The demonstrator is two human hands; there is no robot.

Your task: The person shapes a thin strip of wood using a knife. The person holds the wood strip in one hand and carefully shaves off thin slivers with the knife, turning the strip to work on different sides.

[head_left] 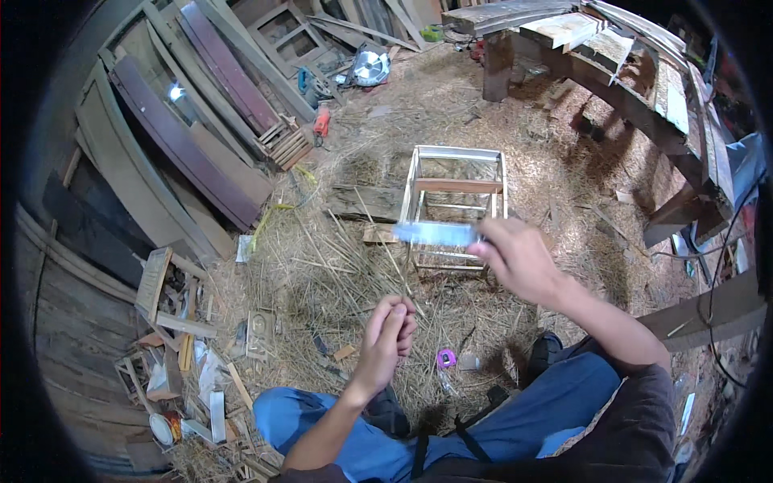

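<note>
My right hand [522,262] is closed round the handle of a knife [435,233]; its pale broad blade points left and is smeared by motion. Below and left of it, my left hand [386,338] forms a fist around the lower end of a thin wooden stick [385,245], which slants up and to the left. The blade lies just right of that stick; whether they touch, I cannot tell. Behind the knife stands a small open frame of pale wooden bars [460,185]. Several more thin sticks [338,262] lie loose on the ground left of the stick.
A purple tape measure [446,358] lies between my feet. Wood scraps [185,326] pile up at the left, below leaning doors and panels [173,145]. A circular saw [316,83] and an orange power tool [322,121] rest farther back. A heavy timber bench [596,76] fills the far right.
</note>
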